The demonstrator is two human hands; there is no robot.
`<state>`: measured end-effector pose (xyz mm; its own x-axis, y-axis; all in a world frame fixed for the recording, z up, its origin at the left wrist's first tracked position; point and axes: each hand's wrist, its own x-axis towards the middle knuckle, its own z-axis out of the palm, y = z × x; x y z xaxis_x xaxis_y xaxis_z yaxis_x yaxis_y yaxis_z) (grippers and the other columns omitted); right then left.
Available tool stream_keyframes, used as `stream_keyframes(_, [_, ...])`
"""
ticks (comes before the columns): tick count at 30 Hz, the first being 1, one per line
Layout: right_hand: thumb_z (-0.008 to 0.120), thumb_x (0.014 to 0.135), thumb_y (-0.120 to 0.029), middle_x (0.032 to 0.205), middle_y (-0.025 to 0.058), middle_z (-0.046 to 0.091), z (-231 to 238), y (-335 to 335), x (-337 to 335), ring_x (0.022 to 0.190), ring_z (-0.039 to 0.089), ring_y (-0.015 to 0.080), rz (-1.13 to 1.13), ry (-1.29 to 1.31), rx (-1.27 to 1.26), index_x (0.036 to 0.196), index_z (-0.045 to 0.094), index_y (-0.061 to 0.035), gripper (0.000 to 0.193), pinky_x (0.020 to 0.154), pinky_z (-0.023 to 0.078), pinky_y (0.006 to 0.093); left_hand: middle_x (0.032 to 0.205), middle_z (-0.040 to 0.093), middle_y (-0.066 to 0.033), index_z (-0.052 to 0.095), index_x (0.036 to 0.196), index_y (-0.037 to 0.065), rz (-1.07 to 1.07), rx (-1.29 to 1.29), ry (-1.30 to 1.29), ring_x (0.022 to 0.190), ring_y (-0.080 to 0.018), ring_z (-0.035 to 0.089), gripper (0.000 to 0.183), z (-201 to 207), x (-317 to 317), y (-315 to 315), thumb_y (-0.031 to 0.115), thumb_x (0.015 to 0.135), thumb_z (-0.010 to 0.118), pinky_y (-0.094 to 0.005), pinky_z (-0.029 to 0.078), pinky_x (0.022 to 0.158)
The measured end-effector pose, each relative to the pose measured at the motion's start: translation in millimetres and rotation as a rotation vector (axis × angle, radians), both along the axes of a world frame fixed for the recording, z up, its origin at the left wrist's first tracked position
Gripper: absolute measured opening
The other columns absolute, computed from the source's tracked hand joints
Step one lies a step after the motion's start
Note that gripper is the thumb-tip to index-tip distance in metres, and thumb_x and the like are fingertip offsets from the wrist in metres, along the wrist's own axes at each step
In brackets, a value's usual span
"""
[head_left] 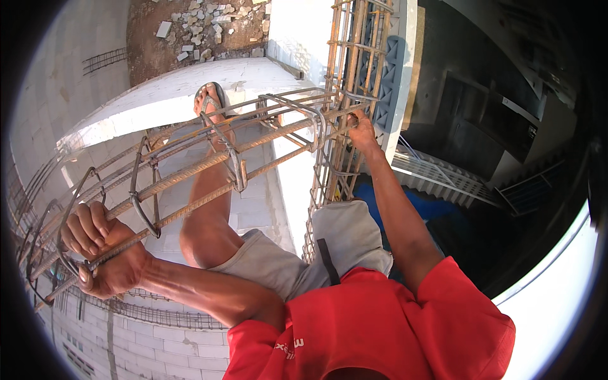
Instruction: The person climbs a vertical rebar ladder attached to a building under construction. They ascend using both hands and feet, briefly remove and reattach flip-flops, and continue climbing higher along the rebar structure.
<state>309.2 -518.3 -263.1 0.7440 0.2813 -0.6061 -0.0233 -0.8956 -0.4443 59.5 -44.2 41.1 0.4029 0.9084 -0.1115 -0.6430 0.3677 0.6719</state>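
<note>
A long rebar cage (190, 168) of rusty ribbed bars, tied with bent stirrups, slants across in front of me from lower left to upper right. My left hand (107, 250) is closed around its lower near bar, beside a stirrup. The cage's far right end meets an upright rebar column cage (350, 63). There my right hand (363, 133) has its fingers closed at the end of a bar; the exact grip is partly hidden.
My sandalled foot (212, 101) rests on a white block wall top (145, 104) beyond the cage. Rubble (215, 28) lies on brown ground farther out. To the right, a shaded lower area holds a metal railing (437, 174) and a blue sheet (415, 206).
</note>
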Motion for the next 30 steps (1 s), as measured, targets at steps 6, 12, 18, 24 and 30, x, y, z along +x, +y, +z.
stream_keyframes(6, [0.057, 0.112, -0.025, 0.114, 0.0221, 0.072, -11, -15, -1, 0.099, 0.069, 0.0339, 0.067, 0.145, -0.05, 0.135, 0.062, -0.0068, 0.029, 0.089, 0.053, 0.0499, 0.072, 0.036, 0.0019, 0.042, 0.081, 0.015, -0.076, 0.018, -0.034, 0.069, -0.0142, 0.033, 0.037, 7, 0, -9, 0.008, 0.065, 0.075, -0.0308, 0.03, 0.07])
stream_keyframes(12, [0.057, 0.11, -0.021, 0.128, 0.0255, 0.069, -7, -9, 14, 0.116, 0.064, 0.0416, 0.098, 0.264, -0.025, 0.137, 0.063, -0.0048, 0.033, 0.099, 0.049, 0.0489, 0.075, 0.038, 0.0001, 0.043, 0.082, 0.014, -0.022, 0.084, -0.003, 0.071, -0.0154, 0.034, 0.037, 15, 4, -20, 0.008, 0.063, 0.074, -0.0307, 0.031, 0.07])
stream_keyframes(18, [0.057, 0.104, -0.013, 0.139, 0.0294, 0.064, -20, -8, 26, 0.131, 0.06, 0.0459, 0.088, 0.386, 0.025, 0.137, 0.062, -0.0005, 0.036, 0.11, 0.045, 0.0487, 0.077, 0.038, -0.0004, 0.044, 0.087, 0.013, 0.04, 0.109, 0.05, 0.073, -0.0164, 0.035, 0.04, 25, 3, -32, 0.007, 0.062, 0.075, -0.0306, 0.031, 0.07])
stream_keyframes(24, [0.054, 0.092, 0.0, 0.155, 0.0268, 0.053, -2, 31, 49, 0.146, 0.049, 0.0424, 0.287, 0.424, -0.075, 0.145, 0.057, 0.0022, 0.052, 0.124, 0.038, 0.0445, 0.077, 0.037, -0.0001, 0.042, 0.084, 0.013, 0.126, 0.095, 0.093, 0.073, -0.016, 0.033, 0.039, 18, 3, -37, 0.007, 0.063, 0.074, -0.0316, 0.029, 0.069])
stream_keyframes(30, [0.051, 0.093, 0.001, 0.16, 0.0204, 0.047, 0, 28, 54, 0.152, 0.041, 0.0394, 0.485, 0.408, -0.227, 0.146, 0.057, 0.0015, 0.053, 0.128, 0.035, 0.0475, 0.076, 0.036, -0.0003, 0.042, 0.083, 0.013, 0.115, 0.044, 0.068, 0.071, -0.0156, 0.033, 0.037, 12, -11, -38, 0.006, 0.065, 0.073, -0.0311, 0.029, 0.069])
